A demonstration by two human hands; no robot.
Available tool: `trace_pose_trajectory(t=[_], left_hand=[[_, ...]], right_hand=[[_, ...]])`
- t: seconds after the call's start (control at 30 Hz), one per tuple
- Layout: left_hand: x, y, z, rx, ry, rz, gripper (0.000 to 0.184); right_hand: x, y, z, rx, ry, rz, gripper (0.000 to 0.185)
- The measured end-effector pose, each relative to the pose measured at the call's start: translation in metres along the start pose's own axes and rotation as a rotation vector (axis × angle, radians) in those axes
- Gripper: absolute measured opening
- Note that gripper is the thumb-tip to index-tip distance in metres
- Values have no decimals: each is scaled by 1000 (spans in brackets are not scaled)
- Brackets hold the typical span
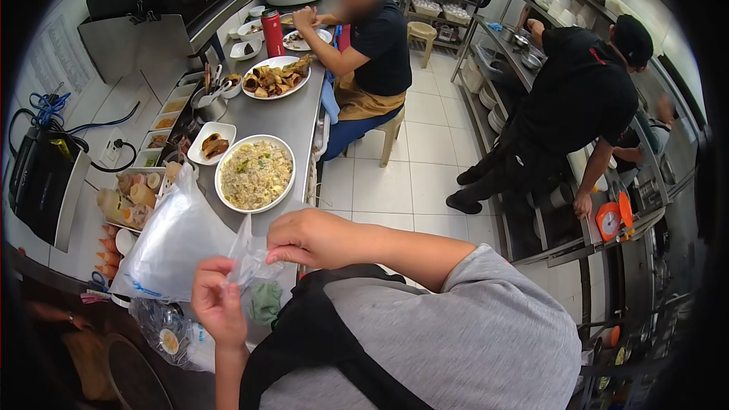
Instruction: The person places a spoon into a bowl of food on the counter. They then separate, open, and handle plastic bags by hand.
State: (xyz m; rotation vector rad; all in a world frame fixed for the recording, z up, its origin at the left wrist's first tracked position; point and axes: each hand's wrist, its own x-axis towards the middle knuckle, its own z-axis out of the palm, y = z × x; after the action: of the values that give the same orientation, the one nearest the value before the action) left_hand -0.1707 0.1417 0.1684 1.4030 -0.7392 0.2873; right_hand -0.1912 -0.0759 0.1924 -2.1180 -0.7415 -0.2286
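Observation:
A thin clear plastic bag [244,257] is stretched between my two hands, close to my body at the counter's edge. My left hand [218,298] pinches its left side, and my right hand [304,238] grips the other side with curled fingers. Just beyond them stands a round white bowl of fried rice [255,173]. Beside that bowl is a small square white dish [212,144] with brown pieces in sauce. To the left of my hands lies a large whitish plastic bag [173,239]. A crumpled green cloth [265,302] shows below the clear bag.
Farther along the steel counter [307,110] are a plate of fried food [276,77] and a red bottle [272,33]. One person [380,53] sits there. Another person [581,91] leans over shelving at the right, near an orange scale [609,220]. Sauce bottles [137,197] stand left.

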Motion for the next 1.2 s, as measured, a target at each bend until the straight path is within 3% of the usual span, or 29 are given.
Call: trace_pose_trajectory(t=[0.07, 0.13, 0.27, 0.37, 0.43, 0.53, 0.77, 0.93, 1.03, 1.2], left_hand=[[-4, 2, 0, -92, -42, -38, 16], [-7, 4, -2, -143, -141, -239, 20], [-6, 5, -4, 86, -208, -219, 20], [-7, -2, -8, 132, -122, -280, 13], [-5, -3, -13, 291, -257, -164, 1], [3, 6, -6, 350, -403, -138, 3], [0, 7, 7, 408, -363, -169, 15], [1, 3, 4, 633, -294, 47, 22], [4, 9, 11, 699, -332, 125, 23], [2, 12, 8, 678, -386, 89, 24]], right_hand=[[3, 3, 4, -9, 69, -98, 12], [5, 3, 6, 40, 149, -173, 10], [5, 3, 6, 117, 212, -194, 9], [0, 4, 2, 148, 202, -134, 8], [-3, 1, 0, 136, 83, -90, 8], [-5, 0, 2, 82, 119, -107, 9], [-5, -2, 7, 39, 65, -156, 13], [-6, -6, 1, 30, -27, -30, 18], [-4, -1, 6, -120, 88, -63, 20], [-2, 2, 3, -208, 90, 5, 17]])
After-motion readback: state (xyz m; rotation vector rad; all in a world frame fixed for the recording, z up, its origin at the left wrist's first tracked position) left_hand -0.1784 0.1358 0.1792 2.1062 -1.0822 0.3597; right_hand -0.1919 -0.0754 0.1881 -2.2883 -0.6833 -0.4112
